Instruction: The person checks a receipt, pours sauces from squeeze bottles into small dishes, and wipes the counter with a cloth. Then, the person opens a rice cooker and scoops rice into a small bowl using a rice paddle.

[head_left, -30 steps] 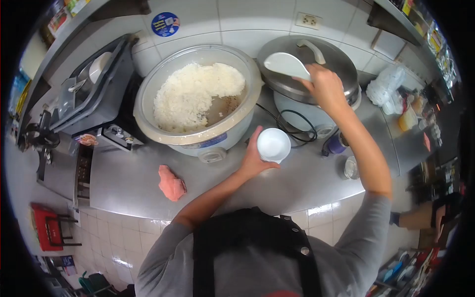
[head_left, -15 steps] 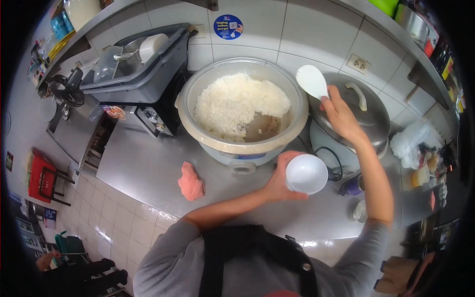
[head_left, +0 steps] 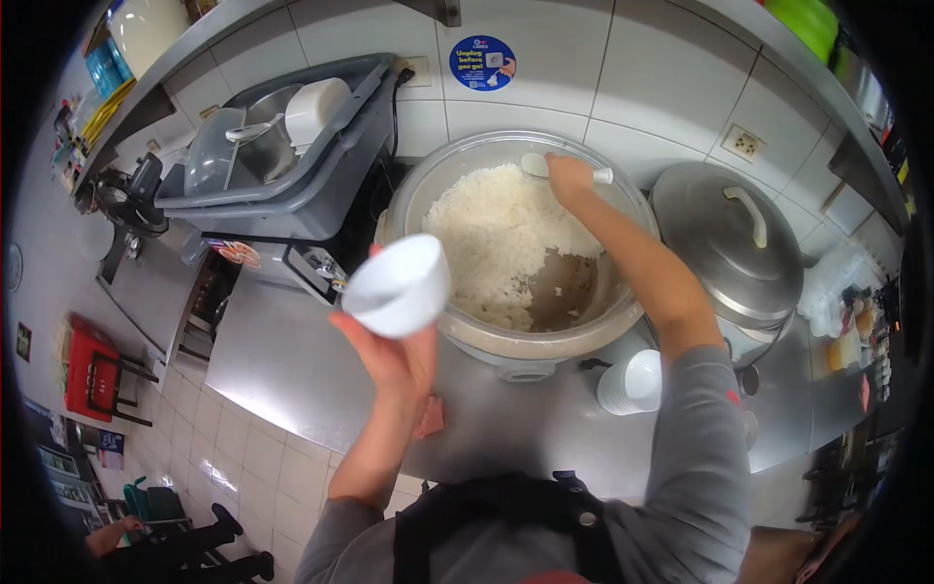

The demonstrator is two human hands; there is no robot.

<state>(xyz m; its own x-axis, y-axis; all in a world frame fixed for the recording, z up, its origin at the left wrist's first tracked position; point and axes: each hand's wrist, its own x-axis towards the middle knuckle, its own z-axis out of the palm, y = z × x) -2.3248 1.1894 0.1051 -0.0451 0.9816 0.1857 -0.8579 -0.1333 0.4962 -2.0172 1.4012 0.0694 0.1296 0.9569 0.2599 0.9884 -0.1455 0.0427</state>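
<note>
My left hand [head_left: 394,358] is closed around a white bowl [head_left: 407,284], held tilted in front of the large rice cooker [head_left: 516,343]. My right hand [head_left: 569,178] reaches into the cooker's far side, closed on a white rice paddle [head_left: 534,164]. The paddle's blade is at the edge of the rice [head_left: 496,219]; its handle end sticks out right of my fist. White rice fills much of the pot, and the pot's bottom shows at the near right. A stack of white bowls [head_left: 637,382] stands on the counter, partly behind my right arm.
A lidded cooker [head_left: 735,243] stands on the right. Grey tubs [head_left: 263,204] with dishes rest at the left on a black-and-silver appliance [head_left: 292,265]. A pink cloth [head_left: 429,419] lies on the steel counter [head_left: 292,360]. Another person's legs [head_left: 185,540] show at lower left.
My left hand has moved left with the bowl, uncovering a bowl stack. My right hand has swung the rice paddle from above the lidded cooker down into the rice pot.
</note>
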